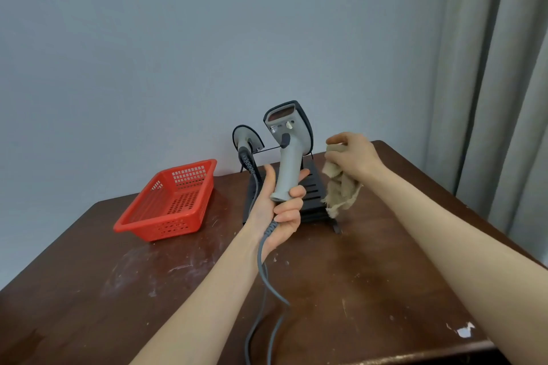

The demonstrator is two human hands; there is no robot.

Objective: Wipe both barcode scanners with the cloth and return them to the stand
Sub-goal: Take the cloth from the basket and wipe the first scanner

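A grey cable (pixel 261 270) runs up from the near edge of the scuffed brown table (pixel 370 290) into the base of a grey barcode scanner (pixel 289 151). The left hand (pixel 278 207) holds this scanner upright above the middle of the table, its grip clamped round the bottom of the handle, with the scan window facing the person. Just to the right, apart from the scanner, the right hand (pixel 353 157) has its grip closed on a bunched beige cloth (pixel 341 190), which hangs down below the fingers. Behind both hands a black slatted stand (pixel 314 187) sits near the far edge of the table. The second scanner (pixel 247 139) hangs at the stand's left end with its coiled lead trailing down; it seems to rest on the stand's thin rail, though that is hard to make out. A red perforated basket (pixel 166 228) stands toward the far left corner, well apart from the stand. Beyond are a pale wall (pixel 148 38) and a grey curtain (pixel 489 68).
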